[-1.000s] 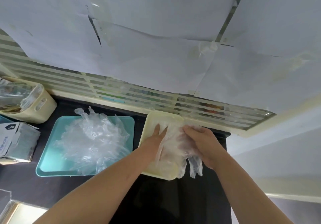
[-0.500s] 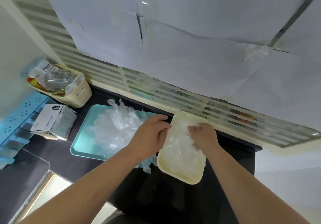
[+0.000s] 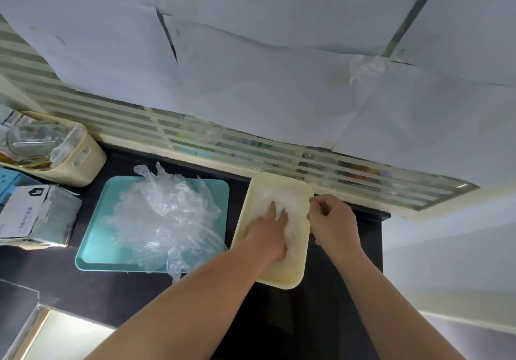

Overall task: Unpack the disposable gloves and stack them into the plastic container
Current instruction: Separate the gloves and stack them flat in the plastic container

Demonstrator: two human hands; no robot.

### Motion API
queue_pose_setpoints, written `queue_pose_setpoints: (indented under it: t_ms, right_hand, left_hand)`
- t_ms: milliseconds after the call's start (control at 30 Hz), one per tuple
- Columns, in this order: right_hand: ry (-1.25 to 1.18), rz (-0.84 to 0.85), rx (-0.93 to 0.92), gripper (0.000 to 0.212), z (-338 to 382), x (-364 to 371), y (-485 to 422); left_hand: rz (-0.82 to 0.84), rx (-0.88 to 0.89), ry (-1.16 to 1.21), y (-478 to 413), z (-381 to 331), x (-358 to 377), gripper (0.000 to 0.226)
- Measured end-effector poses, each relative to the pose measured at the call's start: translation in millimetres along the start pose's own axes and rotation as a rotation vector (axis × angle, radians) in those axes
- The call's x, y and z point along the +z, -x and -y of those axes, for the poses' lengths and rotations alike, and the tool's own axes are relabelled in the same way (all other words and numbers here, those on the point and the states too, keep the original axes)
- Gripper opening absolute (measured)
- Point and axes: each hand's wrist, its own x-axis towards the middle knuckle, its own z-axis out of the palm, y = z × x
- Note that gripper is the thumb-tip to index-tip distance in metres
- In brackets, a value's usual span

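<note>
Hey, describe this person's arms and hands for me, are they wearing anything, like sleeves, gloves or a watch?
Nothing worn shows. The left hand and right hand have no gloves, rings or watch. The left forearm and right forearm are uncovered to the picture's bottom edge; no sleeve in view.

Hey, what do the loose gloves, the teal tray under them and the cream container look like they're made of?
Gloves: thin clear plastic film, probably polyethylene; see-through, crinkled, glinting in the light.
Teal tray: likely hard moulded plastic; smooth semi-gloss face, even colour, rounded corners.
Cream container: seemingly moulded plastic too, duller finish, rounded rim; foam can't be ruled out.
</note>
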Motion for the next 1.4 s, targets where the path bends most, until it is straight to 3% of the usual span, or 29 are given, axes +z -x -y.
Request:
queue_pose_setpoints:
  t_ms: [133, 233, 300, 400, 500, 567, 633, 700, 767, 967, 1067, 1200, 1267, 1400]
  right_hand:
    - [-0.075, 0.058, 0.017, 0.020, -1, 9, 8]
    - [-0.096, 0.067, 0.023, 0.024, 2, 19, 12]
    - [-0.097, 0.054, -0.002, 0.026, 9, 26, 14]
    - [-0.059, -0.003, -0.098, 0.027, 27, 43, 24]
    - [-0.066, 0.008, -0.197, 0.026, 47, 71, 39]
    - [-0.092, 0.112, -0.223, 0.023, 60, 101, 52]
    - [-0.120, 0.232, -0.184, 0.021, 67, 127, 63]
    - [-0.116, 0.306, -0.139, 0.022, 71, 145, 71]
    - [-0.102, 0.345, -0.071, 0.026, 71, 159, 76]
    - [-0.025, 0.427, 0.049, 0.037, 62, 171, 81]
    - [-0.036, 0.474, 0.073, 0.053, 68, 179, 83]
    - [-0.125, 0.452, 0.105, 0.064, 86, 183, 87]
    - [-0.205, 0.465, 0.124, 0.068, 97, 183, 84]
    - [-0.434, 0.646, 0.184, 0.074, 126, 176, 82]
  left_hand:
    - [0.065, -0.017, 0.029, -5, 2, 1, 0.100]
    - [-0.015, 0.067, 0.106, 10, 6, -6, 0.091]
    - [-0.159, 0.128, 0.196, 23, 13, -10, 0.079]
    - [-0.543, 0.189, 0.359, 53, 40, -12, 0.048]
    - [-0.753, 0.072, 0.541, 78, 84, -5, 0.025]
    - [-0.637, -0.086, 0.556, 93, 123, 9, 0.025]
    - [-0.391, -0.180, 0.455, 101, 154, 29, 0.042]
    - [-0.198, -0.204, 0.345, 104, 171, 49, 0.060]
    - [-0.130, -0.204, 0.286, 99, 185, 66, 0.058]
    - [-0.213, -0.149, 0.286, 84, 220, 78, 0.015]
    - [-0.370, -0.085, 0.453, 90, 233, 65, 0.022]
    - [-0.572, 0.024, 0.781, 114, 256, 32, 0.010]
    - [-0.641, 0.138, 0.794, 123, 267, 20, 0.010]
    - [-0.787, 0.290, 0.646, 131, 278, 14, 0.020]
